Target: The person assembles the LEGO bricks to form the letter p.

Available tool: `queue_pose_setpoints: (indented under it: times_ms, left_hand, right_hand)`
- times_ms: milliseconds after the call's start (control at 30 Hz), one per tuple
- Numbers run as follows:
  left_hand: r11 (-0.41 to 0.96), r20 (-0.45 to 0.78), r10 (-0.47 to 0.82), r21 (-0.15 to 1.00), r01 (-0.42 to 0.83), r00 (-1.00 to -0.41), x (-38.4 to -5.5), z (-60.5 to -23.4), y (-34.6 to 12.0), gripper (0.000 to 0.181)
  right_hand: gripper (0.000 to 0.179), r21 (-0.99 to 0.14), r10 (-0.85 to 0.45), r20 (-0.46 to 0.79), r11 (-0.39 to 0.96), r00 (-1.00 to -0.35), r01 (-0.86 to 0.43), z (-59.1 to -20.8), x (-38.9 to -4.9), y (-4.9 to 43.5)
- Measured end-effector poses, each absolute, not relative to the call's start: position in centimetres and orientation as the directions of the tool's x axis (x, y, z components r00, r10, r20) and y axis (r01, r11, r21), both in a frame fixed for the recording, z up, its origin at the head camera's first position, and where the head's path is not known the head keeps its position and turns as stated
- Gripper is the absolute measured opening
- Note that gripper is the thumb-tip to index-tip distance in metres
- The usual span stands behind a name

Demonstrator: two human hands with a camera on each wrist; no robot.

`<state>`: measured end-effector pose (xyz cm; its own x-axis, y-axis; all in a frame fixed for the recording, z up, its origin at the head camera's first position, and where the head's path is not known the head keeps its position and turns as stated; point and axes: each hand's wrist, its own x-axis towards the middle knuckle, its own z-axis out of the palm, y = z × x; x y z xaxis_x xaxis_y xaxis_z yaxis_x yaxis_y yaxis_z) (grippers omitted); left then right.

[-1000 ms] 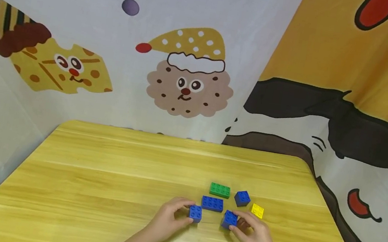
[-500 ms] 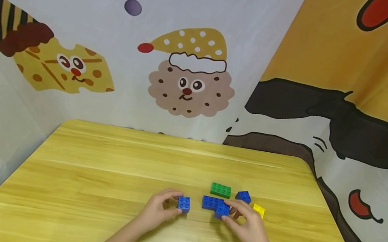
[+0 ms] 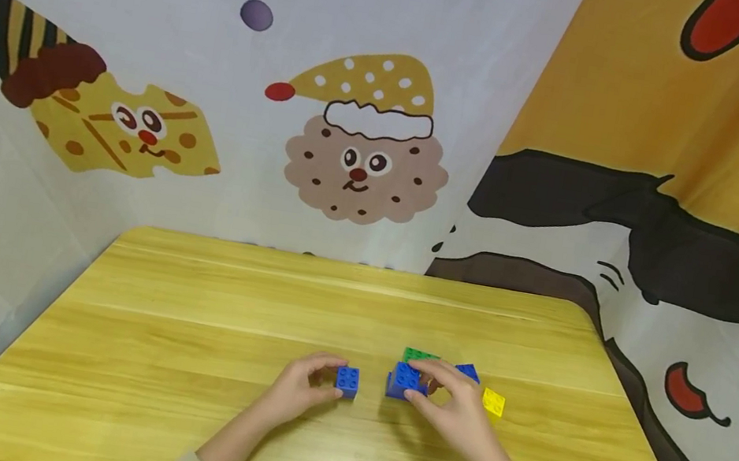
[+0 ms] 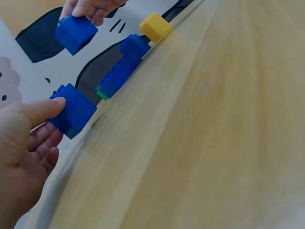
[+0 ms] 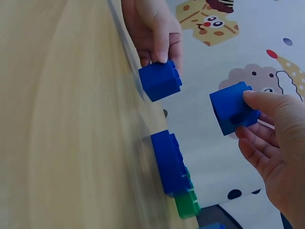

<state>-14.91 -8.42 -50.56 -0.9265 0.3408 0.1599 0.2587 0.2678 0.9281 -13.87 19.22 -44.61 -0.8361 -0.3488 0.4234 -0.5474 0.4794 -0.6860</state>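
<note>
My left hand (image 3: 296, 393) pinches a small blue toy brick (image 3: 347, 383) between thumb and fingers, studs up, close over the table. Another small blue brick (image 3: 406, 377) is pinched by my right hand (image 3: 460, 413), held higher and clear of the table in both wrist views. In the head view it overlaps a longer blue brick (image 5: 169, 164), hiding most of it. Behind that lies a green brick (image 3: 421, 355), partly covered by the right hand's brick and fingers.
To the right of the green brick sits a third small blue brick (image 3: 467, 372), partly behind the right hand. A small yellow brick (image 3: 493, 403) lies beside it. The wooden table (image 3: 178, 361) ends at a printed cloth (image 3: 229, 162) at the back.
My left hand has carried its blue brick to the left and slightly back. The right hand has brought its brick left and away from me, over the long blue brick.
</note>
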Motion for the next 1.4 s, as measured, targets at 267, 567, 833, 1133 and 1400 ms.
queue_pose_setpoints:
  times_ms: [267,567,833,1133,1400]
  left_hand:
    - [0.283,0.154,0.352,0.922,0.262,-0.923,-15.4,-50.9,-8.5,0.042]
    - [0.262,0.167,0.338,0.929,0.263,-0.926,-15.4,-51.1,-8.6,0.041]
    - [0.265,0.170,0.333,0.927,0.265,-0.928,-15.5,-51.2,-8.7,0.041]
    - [0.262,0.176,0.335,0.926,0.271,-0.926,-15.7,-51.5,-8.7,0.041]
    - [0.281,0.160,0.333,0.924,0.259,-0.929,-15.4,-51.0,-8.6,0.040]
  right_hand:
    - [0.035,-0.710,-0.376,0.403,0.447,-0.834,-0.544,-44.1,-14.6,17.7]
    - [0.034,-0.719,-0.431,0.407,0.392,-0.805,-0.574,-44.1,-15.6,16.0]
    - [0.034,-0.686,-0.486,0.417,0.386,-0.768,-0.617,-44.4,-16.4,14.7]
    - [0.034,-0.719,-0.511,0.376,0.366,-0.773,-0.591,-44.7,-16.7,13.5]
    - [0.033,-0.719,-0.527,0.383,0.345,-0.758,-0.603,-45.7,-17.1,12.7]
